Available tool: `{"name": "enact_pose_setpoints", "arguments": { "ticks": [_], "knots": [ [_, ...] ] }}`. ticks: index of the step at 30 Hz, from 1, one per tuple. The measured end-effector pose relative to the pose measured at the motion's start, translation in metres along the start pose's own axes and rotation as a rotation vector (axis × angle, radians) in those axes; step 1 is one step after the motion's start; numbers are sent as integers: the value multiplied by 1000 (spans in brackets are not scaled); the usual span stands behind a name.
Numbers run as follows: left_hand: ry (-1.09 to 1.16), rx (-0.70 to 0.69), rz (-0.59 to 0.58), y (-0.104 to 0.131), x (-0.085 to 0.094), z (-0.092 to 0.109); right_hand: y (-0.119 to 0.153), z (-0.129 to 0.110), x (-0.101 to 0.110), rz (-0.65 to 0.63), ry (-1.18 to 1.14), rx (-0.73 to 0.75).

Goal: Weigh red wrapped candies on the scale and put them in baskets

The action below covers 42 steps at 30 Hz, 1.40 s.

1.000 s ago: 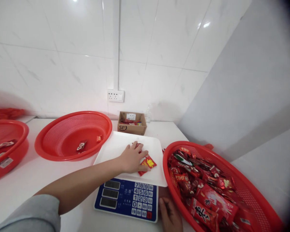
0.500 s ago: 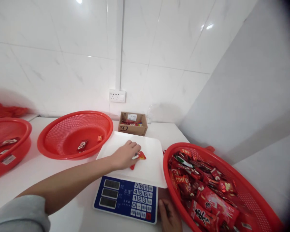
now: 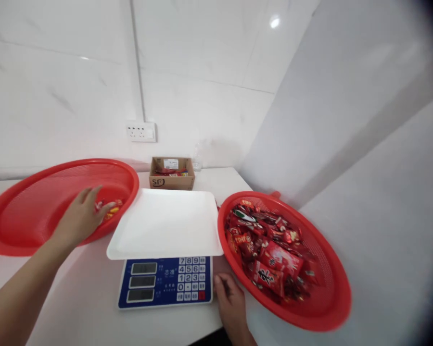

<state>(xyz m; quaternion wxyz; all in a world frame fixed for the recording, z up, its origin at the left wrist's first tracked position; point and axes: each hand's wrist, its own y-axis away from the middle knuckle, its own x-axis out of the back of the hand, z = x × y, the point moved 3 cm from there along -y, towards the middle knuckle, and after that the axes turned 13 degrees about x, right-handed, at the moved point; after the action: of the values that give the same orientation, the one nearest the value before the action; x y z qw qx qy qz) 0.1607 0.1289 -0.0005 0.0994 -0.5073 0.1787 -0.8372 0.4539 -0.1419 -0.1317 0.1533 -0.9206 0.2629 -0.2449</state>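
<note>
My left hand is over the near-left red mesh basket, fingers spread. Just beyond its fingertips, small red and yellow candy packets lie in the basket. In the middle stands a blue-fronted digital scale with a bare white tray on top. My right hand rests on the table between the scale and the right-hand red basket, thumb and curled fingers apart, with nothing visible in it. That basket holds many red candy packets.
Behind the tray, a small cardboard box holds more red packets. A clear plastic piece lies beside it. The table meets a tiled wall with a socket; a grey wall rises on the right.
My left hand has moved from the tray to the left basket, and the red packets it held have left the tray. The view has shifted right; my right hand stays beside the scale.
</note>
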Motion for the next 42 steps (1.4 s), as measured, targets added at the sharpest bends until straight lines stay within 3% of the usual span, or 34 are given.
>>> {"name": "enact_pose_setpoints", "arguments": {
  "ticks": [3,5,6,7,9,11,14,17,19,21,24,27,35,42],
  "knots": [
    [63,-13,45,18,4,4,0,-30,16,-42,56,226],
    [159,-13,119,37,11,17,-5,-53,31,-34,88,397],
    [207,-42,100,49,12,25,-10,-62,39,-35,85,419],
    [253,-68,102,61,13,34,-16,-70,47,-39,74,381],
    [301,-140,103,87,10,52,-28,-81,55,-240,64,273],
    [370,-345,190,113,8,70,-39,-89,61,-409,17,134],
    [475,-545,171,142,2,86,-58,-95,76,-410,-3,-61],
    [563,-591,35,157,-4,94,-82,-92,90,-419,197,-33],
    [614,-580,-57,162,-8,97,-99,-79,96,-459,399,11],
    [630,-537,-141,164,-12,99,-113,-56,97,-568,571,-72],
    [633,-475,-257,166,-18,98,-130,-22,91,-657,613,-153],
    [653,-440,-328,166,-19,97,-138,-3,81,-719,601,-186],
    [660,-341,-477,162,-20,94,-131,-13,82,-865,395,-203],
    [678,-335,-538,162,-22,98,-130,-8,82,-805,251,-267]
  ]
}}
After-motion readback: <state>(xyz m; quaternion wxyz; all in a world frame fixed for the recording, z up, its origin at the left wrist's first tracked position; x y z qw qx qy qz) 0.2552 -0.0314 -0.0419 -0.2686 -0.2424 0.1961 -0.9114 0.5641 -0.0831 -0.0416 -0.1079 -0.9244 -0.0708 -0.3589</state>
